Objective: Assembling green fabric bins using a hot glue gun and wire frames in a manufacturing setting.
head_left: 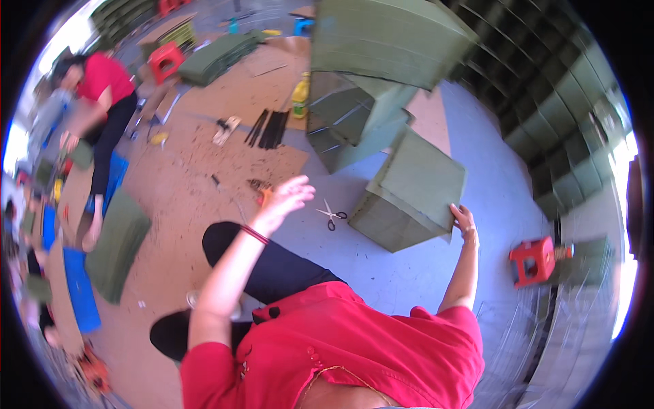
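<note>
A dark green, box-shaped piece with flat fabric-like panels (415, 184) stands tilted on the blue-grey floor in front of me. My right hand (463, 219) grips its lower right edge, fingers at the corner. My left hand (286, 199) is raised to the left of the box, fingers stretched out and holding nothing I can see. Behind its wrist shows a small orange thing (264, 195), partly hidden. Scissors with black handles (332, 215) lie spread on the floor between my left hand and the box.
More green boxes (381, 41) stack up ahead, and others line the right wall (545, 116). Black strips (274, 129) and a yellow bottle (300, 95) are on brown sheeting (191, 177). Red stools (533, 262) stand right and far left. A person in red (105, 82) works at left.
</note>
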Demonstrator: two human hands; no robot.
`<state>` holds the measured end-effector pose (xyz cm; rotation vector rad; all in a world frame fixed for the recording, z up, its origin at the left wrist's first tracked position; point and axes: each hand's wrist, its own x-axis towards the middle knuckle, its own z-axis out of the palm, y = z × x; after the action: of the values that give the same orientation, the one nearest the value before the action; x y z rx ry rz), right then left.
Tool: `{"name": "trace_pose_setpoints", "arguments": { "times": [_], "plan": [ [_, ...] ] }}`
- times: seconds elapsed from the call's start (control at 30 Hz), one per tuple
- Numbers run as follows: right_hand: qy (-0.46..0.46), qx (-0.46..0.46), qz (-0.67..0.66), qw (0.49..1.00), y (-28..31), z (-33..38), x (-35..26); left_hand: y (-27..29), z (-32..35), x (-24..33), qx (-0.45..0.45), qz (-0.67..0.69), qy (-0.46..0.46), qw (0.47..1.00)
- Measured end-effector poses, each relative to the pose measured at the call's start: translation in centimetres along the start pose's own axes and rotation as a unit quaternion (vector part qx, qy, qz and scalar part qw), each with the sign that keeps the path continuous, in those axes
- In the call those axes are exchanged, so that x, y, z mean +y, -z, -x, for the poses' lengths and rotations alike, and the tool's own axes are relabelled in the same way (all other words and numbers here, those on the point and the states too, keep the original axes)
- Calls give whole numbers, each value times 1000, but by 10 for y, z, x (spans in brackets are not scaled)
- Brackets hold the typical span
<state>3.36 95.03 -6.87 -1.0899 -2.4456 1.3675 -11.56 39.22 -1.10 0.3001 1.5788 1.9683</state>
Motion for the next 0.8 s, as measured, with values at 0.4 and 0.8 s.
{"name": "trace_pose_setpoints", "arguments": {
  "times": [0.4, 0.8],
  "plan": [
    [391, 63, -10, 918, -82, 15, -206, 200, 411, 39, 597, -9, -196, 778],
    [550, -209, 473, 656, -393, 167, -340, 102, 575, -333, 617, 278, -55, 734]
  ]
}}
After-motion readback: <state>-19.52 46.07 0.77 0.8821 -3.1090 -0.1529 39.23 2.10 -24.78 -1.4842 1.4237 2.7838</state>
